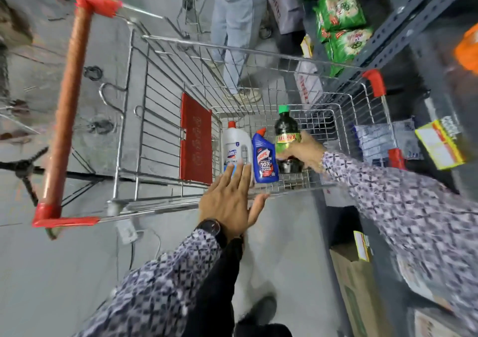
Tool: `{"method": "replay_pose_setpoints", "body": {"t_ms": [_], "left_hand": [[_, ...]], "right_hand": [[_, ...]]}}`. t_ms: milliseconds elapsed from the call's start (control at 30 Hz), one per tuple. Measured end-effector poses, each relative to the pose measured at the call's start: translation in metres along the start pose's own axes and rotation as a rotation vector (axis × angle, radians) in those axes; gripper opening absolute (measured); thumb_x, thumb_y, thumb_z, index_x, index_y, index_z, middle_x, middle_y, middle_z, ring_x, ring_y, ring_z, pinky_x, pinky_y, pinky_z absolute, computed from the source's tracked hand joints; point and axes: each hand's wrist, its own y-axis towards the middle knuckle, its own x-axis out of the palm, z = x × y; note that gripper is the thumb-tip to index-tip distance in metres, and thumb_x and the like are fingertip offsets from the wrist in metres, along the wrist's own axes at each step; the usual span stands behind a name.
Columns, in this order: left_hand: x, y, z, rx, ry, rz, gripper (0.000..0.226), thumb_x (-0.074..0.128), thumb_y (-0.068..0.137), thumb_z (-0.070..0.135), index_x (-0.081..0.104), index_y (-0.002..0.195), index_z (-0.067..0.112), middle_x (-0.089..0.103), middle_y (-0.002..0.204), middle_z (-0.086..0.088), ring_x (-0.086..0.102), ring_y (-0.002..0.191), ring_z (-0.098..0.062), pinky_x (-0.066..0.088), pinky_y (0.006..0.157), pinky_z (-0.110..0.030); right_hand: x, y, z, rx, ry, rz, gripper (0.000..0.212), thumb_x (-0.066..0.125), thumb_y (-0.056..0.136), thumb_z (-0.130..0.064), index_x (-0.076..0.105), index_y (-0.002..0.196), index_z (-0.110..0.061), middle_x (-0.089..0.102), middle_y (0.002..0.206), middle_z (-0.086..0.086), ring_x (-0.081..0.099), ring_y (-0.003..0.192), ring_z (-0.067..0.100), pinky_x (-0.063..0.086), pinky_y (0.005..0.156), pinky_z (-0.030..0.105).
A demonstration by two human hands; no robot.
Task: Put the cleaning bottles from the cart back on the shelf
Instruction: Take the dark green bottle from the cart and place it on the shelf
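A wire shopping cart (258, 54) with a red handle stands in front of me. Three bottles are inside it near its bottom end. The white bottle (234, 145) with a red cap is on the left. A blue bottle (265, 160) with a red nozzle cap stands beside it. My right hand (306, 153) grips the dark bottle (285, 129) with a green cap and green label, inside the cart. My left hand (230, 199) hovers flat with fingers spread over the cart's near rim, its fingertips in front of the white bottle's base.
A grey metal shelf (411, 28) runs along the right with green packets (341, 13), a yellow box (439, 145) and cardboard boxes (362, 292) lower down. Another person's legs (232, 34) stand beyond the cart. A black tripod (23, 171) stands on the left floor.
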Motion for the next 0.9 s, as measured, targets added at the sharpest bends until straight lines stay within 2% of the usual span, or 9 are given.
{"method": "replay_pose_setpoints", "body": {"t_ms": [100,167,233,300,367,433,567,800,900], "left_hand": [[-0.001,-0.002,0.001,-0.01,-0.016,-0.033,0.089,0.008,0.097,0.07,0.017,0.166,0.014,0.023,0.173,-0.006,0.022,0.161,-0.024,0.022,0.128,-0.039],[-0.005,-0.006,0.003,-0.002,-0.006,-0.036,0.09,0.009,0.096,0.07,0.018,0.165,0.013,0.024,0.173,-0.006,0.023,0.161,-0.024,0.023,0.128,-0.039],[-0.006,-0.007,0.002,-0.001,-0.008,-0.039,0.09,0.009,0.097,0.069,0.019,0.165,0.012,0.025,0.172,-0.006,0.025,0.16,-0.024,0.023,0.128,-0.039],[-0.008,-0.007,0.003,0.015,0.003,-0.033,0.09,0.007,0.097,0.069,0.018,0.165,0.012,0.025,0.172,-0.007,0.024,0.16,-0.024,0.022,0.128,-0.038],[-0.009,-0.006,0.003,0.012,0.006,-0.026,0.092,0.005,0.096,0.07,0.022,0.164,0.011,0.027,0.171,-0.008,0.026,0.159,-0.025,0.024,0.127,-0.038],[-0.009,-0.007,0.004,0.004,0.013,-0.001,0.094,0.003,0.095,0.071,0.026,0.163,0.011,0.031,0.17,-0.008,0.029,0.158,-0.024,0.028,0.126,-0.038],[-0.007,-0.011,0.006,0.0,0.008,-0.002,0.1,-0.008,0.091,0.074,0.023,0.165,0.012,0.03,0.17,-0.008,0.027,0.159,-0.024,0.029,0.126,-0.038],[-0.006,-0.017,0.006,0.004,-0.002,0.03,0.096,-0.006,0.094,0.074,0.023,0.165,0.015,0.032,0.17,-0.007,0.029,0.158,-0.025,0.03,0.127,-0.04],[-0.018,-0.025,0.008,-0.001,-0.06,0.048,0.088,0.006,0.097,0.073,0.024,0.164,0.019,0.029,0.172,-0.004,0.027,0.159,-0.025,0.028,0.127,-0.044]], "right_hand": [[-0.006,-0.067,-0.012,-0.133,0.106,0.076,0.062,0.089,0.075,-0.007,0.055,0.125,-0.022,0.076,0.108,-0.001,0.076,0.092,0.01,0.057,0.065,0.026],[-0.004,-0.123,-0.013,-0.249,0.243,0.154,0.063,0.089,0.07,-0.014,0.059,0.124,-0.027,0.081,0.099,-0.009,0.078,0.081,-0.001,0.058,0.061,0.014],[0.008,-0.176,-0.013,-0.324,0.312,0.237,0.06,0.088,0.064,-0.024,0.063,0.115,-0.043,0.082,0.097,-0.017,0.077,0.081,-0.004,0.058,0.066,0.013],[0.018,-0.217,-0.01,-0.388,0.318,0.294,0.052,0.085,0.063,-0.031,0.063,0.106,-0.052,0.082,0.099,-0.015,0.079,0.084,0.003,0.061,0.068,0.022],[0.029,-0.237,-0.009,-0.399,0.301,0.328,0.05,0.085,0.063,-0.033,0.061,0.103,-0.052,0.081,0.1,-0.006,0.079,0.089,0.019,0.064,0.078,0.046],[0.036,-0.248,-0.009,-0.403,0.301,0.338,0.05,0.083,0.063,-0.032,0.06,0.104,-0.048,0.079,0.1,-0.002,0.077,0.091,0.028,0.062,0.085,0.057],[0.046,-0.26,-0.006,-0.406,0.325,0.32,0.058,0.081,0.064,-0.027,0.058,0.117,-0.031,0.078,0.106,0.008,0.074,0.096,0.035,0.061,0.086,0.052],[0.044,-0.273,-0.005,-0.422,0.347,0.303,0.063,0.081,0.063,-0.025,0.06,0.12,-0.038,0.079,0.104,-0.002,0.076,0.087,0.011,0.058,0.07,0.02],[0.033,-0.292,-0.011,-0.437,0.331,0.349,0.058,0.081,0.061,-0.032,0.062,0.113,-0.05,0.081,0.102,-0.011,0.078,0.088,0.008,0.06,0.076,0.026]]}}
